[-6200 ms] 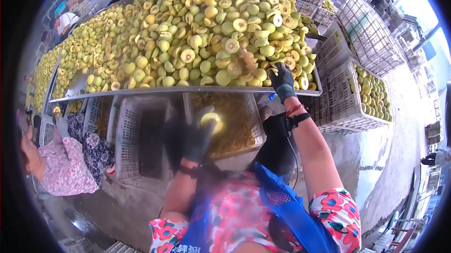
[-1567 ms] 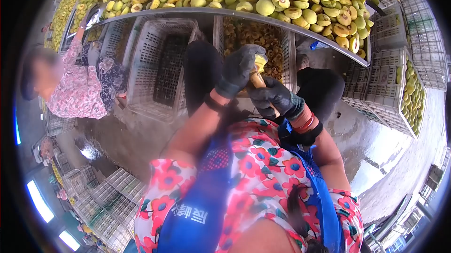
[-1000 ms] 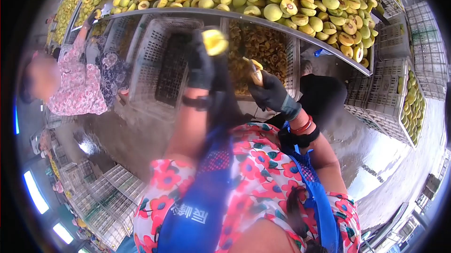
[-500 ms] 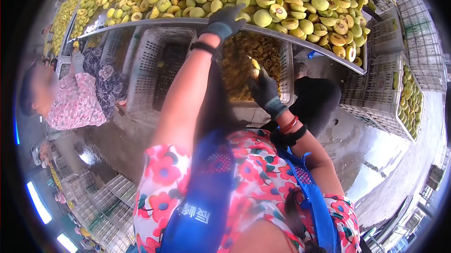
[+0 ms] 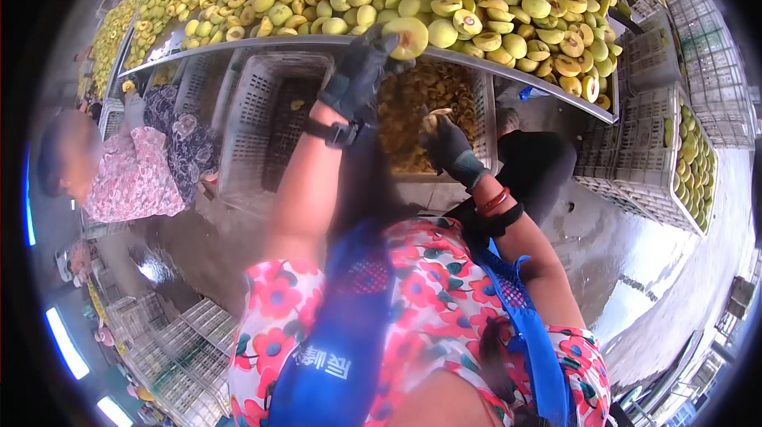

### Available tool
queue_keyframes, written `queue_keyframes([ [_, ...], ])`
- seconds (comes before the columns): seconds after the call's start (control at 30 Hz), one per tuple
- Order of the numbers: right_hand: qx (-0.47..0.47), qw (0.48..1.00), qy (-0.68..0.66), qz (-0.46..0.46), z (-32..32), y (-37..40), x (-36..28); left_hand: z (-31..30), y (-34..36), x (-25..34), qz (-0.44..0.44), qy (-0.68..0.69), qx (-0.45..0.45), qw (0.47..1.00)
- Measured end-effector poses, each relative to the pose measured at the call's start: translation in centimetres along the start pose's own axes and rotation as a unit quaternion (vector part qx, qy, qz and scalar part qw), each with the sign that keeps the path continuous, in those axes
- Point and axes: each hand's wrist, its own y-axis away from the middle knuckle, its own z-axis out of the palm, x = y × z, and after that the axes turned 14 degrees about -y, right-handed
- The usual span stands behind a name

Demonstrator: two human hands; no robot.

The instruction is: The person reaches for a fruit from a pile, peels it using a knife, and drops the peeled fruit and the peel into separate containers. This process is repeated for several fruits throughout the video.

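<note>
My left hand (image 5: 353,78), in a dark glove, grips a yellow-green fruit half (image 5: 406,38) at the front edge of the fruit table. The fruit's cut face, with a brownish centre, shows. Lower and to the right, my right hand (image 5: 451,145), also gloved, is closed on a small pale curved thing (image 5: 436,117) with a brownish inside; I cannot tell its kind. Beneath both hands stands a crate (image 5: 486,109) of brown and yellow fruit scraps (image 5: 425,82). Cut and whole-looking fruit (image 5: 468,6) is heaped on the table beyond.
A metal rim (image 5: 540,92) edges the table. Left of the scrap crate is a plastic crate (image 5: 238,109) with a small yellow piece inside. Another person (image 5: 135,173) sits at the left. Stacked crates (image 5: 635,141), one holding green fruit, stand at the right on wet floor (image 5: 627,268).
My left hand has drawn back from the heap and now has a fruit half in it. A yellow piece at my right hand is gone from there; a pale curved thing shows instead.
</note>
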Motion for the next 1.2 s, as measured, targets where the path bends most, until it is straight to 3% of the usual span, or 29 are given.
queue_keyframes([
  [0.03,-0.003,0.999,0.035,-0.009,0.1,0.1,0.0,0.4,1.1,0.1,-0.005,0.036,-0.003,0.999],
  [0.07,-0.007,0.999,0.008,-0.038,0.1,0.0,0.5,1.0,1.9,-0.1,0.055,0.026,0.029,0.998],
  [0.13,-0.008,0.994,-0.048,-0.097,0.3,-0.3,0.7,1.2,3.5,-0.7,0.104,-0.087,0.056,0.989],
  [0.23,0.036,0.972,-0.192,-0.127,1.1,2.9,-3.8,3.1,6.5,1.2,0.131,-0.163,0.073,0.975],
  [0.27,0.015,0.954,-0.288,-0.084,1.2,4.5,-5.9,4.0,7.4,2.2,0.124,-0.188,0.074,0.971],
  [0.3,0.02,0.954,-0.276,-0.115,1.2,4.9,-7.0,4.7,7.7,2.7,0.117,-0.213,0.076,0.967],
  [0.33,0.025,0.953,-0.263,-0.145,1.3,5.2,-7.8,5.3,7.2,1.0,0.193,-0.143,0.058,0.969],
  [0.43,0.062,0.941,-0.2,-0.267,1.1,4.7,-8.1,6.7,7.8,-0.1,0.256,-0.104,0.034,0.96],
  [0.5,0.095,0.921,-0.101,-0.365,0.7,3.9,-7.3,6.8,8.1,0.7,0.262,-0.185,0.04,0.946],
  [0.57,0.105,0.931,-0.052,-0.345,0.4,4.4,-7.5,6.6,8.6,0.8,0.241,-0.253,0.041,0.936],
  [0.63,0.114,0.943,0.032,-0.31,0.1,5.4,-8.9,6.6,8.7,0.2,0.203,-0.238,0.08,0.946],
  [0.67,0.096,0.949,-0.026,-0.3,0.1,5.1,-8.1,6.6,8.6,0.1,0.184,-0.231,0.099,0.95],
  [0.77,0.118,0.951,0.024,-0.284,0.9,6.8,-8.2,6.4,8.8,0.7,0.16,-0.212,0.16,0.951],
  [0.8,0.117,0.929,0.068,-0.343,1.4,6.6,-7.6,6.4,9.1,1.4,0.152,-0.215,0.163,0.951],
  [0.87,0.105,0.943,0.103,-0.298,2.0,7.1,-6.9,6.6,9.6,2.6,0.134,-0.224,0.166,0.951],
  [0.93,0.101,0.958,0.133,-0.233,2.2,7.6,-7.1,7.0,9.4,1.7,0.159,-0.197,0.166,0.953],
  [1.07,0.117,0.957,0.127,-0.233,2.3,7.3,-7.2,7.7,9.0,0.7,0.201,-0.166,0.168,0.951],
  [1.17,0.116,0.955,0.14,-0.232,2.4,7.3,-7.0,8.2,9.2,0.9,0.173,-0.031,0.124,0.976],
  [1.2,0.112,0.955,0.143,-0.233,2.4,7.2,-6.8,8.3,9.2,0.9,0.182,-0.058,0.132,0.973],
])
